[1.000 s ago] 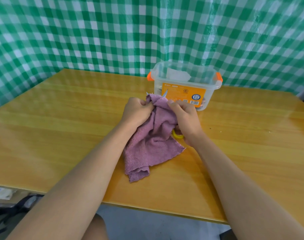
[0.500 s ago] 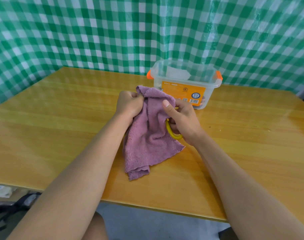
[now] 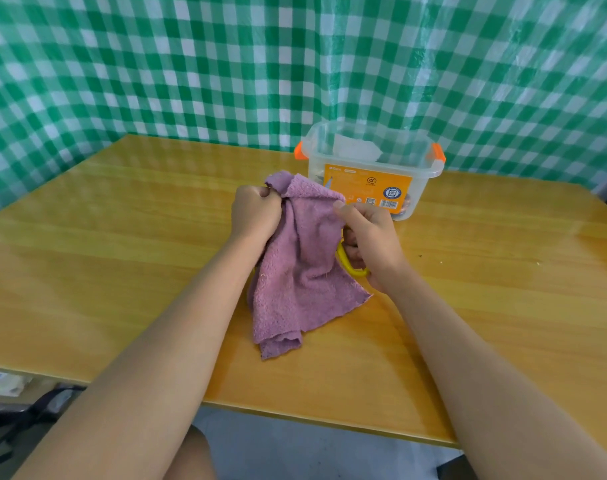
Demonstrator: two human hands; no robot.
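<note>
The left hand [image 3: 255, 216] gripped the top of the purple cloth [image 3: 302, 268]. The right hand [image 3: 373, 237] held yellow scissors [image 3: 347, 263] against it. The cloth hung between the hands, its bottom on the tabletop [image 3: 122, 237]

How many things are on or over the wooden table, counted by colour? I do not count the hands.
Purple: 1, the purple terry cloth, partly lifted off the table.
Yellow: 1, the yellow plastic-handled tool, its front end hidden by the cloth.
Clear with orange: 1, the clear plastic box with orange latches.
Total: 3
</note>
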